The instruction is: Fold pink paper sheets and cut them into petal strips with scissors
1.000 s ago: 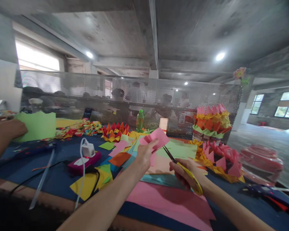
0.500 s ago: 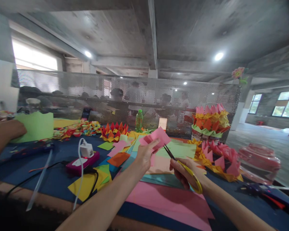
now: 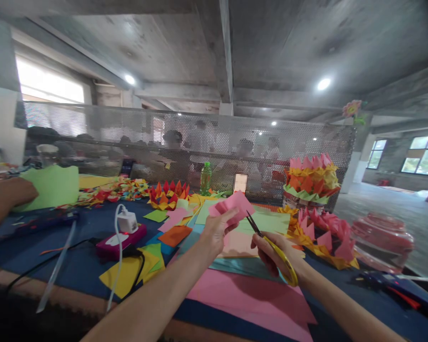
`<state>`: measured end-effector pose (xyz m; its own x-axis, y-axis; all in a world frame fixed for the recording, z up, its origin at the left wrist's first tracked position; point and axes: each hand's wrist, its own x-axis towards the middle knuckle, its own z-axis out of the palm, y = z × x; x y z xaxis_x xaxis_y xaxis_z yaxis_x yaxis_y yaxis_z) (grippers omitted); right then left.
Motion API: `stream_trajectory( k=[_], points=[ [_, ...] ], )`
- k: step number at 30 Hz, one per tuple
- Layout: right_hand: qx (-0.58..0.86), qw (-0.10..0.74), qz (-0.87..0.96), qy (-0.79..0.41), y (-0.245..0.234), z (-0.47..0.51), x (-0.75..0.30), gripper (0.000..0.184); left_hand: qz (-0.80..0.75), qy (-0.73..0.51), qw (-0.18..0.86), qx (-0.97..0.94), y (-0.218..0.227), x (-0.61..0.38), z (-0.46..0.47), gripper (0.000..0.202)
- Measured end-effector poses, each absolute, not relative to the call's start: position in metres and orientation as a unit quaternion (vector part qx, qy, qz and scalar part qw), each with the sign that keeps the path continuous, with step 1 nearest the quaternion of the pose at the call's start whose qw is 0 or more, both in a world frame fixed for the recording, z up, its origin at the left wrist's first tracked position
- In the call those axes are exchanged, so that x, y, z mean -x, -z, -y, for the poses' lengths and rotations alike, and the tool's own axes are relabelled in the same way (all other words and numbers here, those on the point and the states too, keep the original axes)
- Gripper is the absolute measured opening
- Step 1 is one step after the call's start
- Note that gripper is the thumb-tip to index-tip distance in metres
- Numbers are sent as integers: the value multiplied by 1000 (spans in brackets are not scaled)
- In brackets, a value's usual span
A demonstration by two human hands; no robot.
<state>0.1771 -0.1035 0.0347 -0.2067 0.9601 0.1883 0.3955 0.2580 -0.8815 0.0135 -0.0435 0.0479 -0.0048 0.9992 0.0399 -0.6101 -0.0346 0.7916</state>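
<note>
My left hand (image 3: 217, 230) pinches a small piece of pink paper (image 3: 237, 205) above the table. Wrapped around yellow-handled scissors (image 3: 281, 256) is my right hand (image 3: 273, 254); the dark blades point up and left, their tips at the right edge of the pink paper. Beneath both hands lies a stack of coloured sheets, with a light green sheet (image 3: 271, 221) behind and a large pink sheet (image 3: 249, 297) nearer me. Orange paper (image 3: 175, 236) and a yellow sheet (image 3: 119, 275) lie to the left of my left forearm.
Folded paper crowns (image 3: 169, 194) stand at the back, and a layered paper stack (image 3: 312, 178) at right. A magenta power strip (image 3: 123, 240) has trailing cables. A glue gun (image 3: 395, 287) and pink jar (image 3: 383, 242) are at right. Another person's hand (image 3: 24, 190) holds green paper at left.
My left hand and the pink paper have shifted slightly to the right. A pink strip that hung below the paper no longer shows. The scissors have barely moved.
</note>
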Motion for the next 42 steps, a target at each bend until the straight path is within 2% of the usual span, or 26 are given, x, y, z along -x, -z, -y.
stream_trajectory(
  k=[20, 42],
  points=[
    [502, 373, 739, -251, -35, 103, -180, 46, -277, -609, 659, -343, -44, -22, 53, 30],
    [509, 394, 715, -271, -36, 107, -177, 46, -277, -604, 659, -353, -39, -23, 50, 30]
  ],
)
